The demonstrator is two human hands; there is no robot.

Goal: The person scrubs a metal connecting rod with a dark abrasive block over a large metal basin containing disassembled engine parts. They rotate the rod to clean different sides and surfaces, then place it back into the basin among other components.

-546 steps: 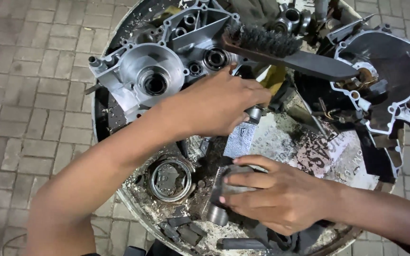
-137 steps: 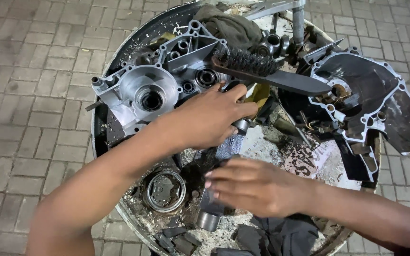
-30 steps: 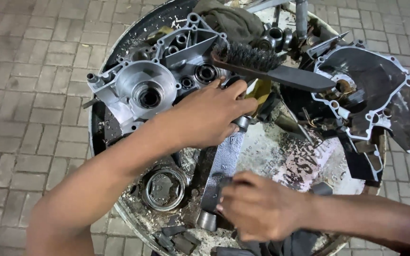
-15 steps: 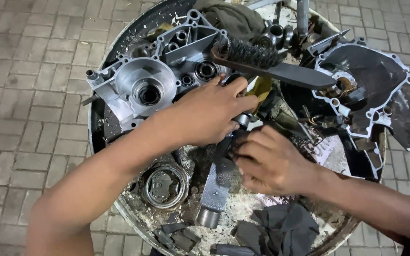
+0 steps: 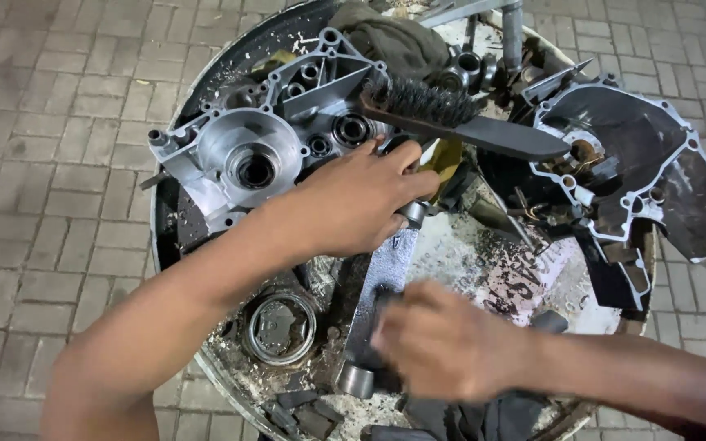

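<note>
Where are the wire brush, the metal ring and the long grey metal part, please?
wire brush [image 5: 426,102], head view, on its bristles.
metal ring [image 5: 279,328], head view, on its centre.
long grey metal part [image 5: 384,273], head view, on its flat middle.

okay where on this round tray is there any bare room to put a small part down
Little room. The clearest patch is the pale, gritty sheet between the long metal bar and the dark cover, right of the left hand. The top is packed: silver casing, brush, rag. The near rim holds a ring part and the right hand.

Both hands [image 5: 369,208] on metal bar [image 5: 382,282]
</note>
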